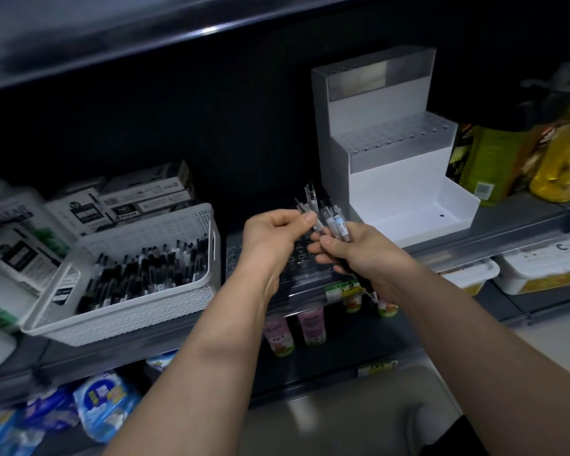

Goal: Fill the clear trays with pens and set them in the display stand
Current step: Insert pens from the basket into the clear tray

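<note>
Over the tray [297, 262], right hand [366, 255] tight around pens [335, 222], left hand [270, 235] pinch-tight on one.

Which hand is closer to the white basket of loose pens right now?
Left. The left hand hangs just right of the white basket, pinching a pen; the right hand grips a pen bundle farther right, toward the display stand.

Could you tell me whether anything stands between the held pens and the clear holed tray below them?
Nothing visible does. The bundle of clear-barrelled pens, gripped by the right hand with the left hand pinching one, hangs just above the clear holed plastic tray. The white mesh basket and white stepped stand sit to either side.
</note>
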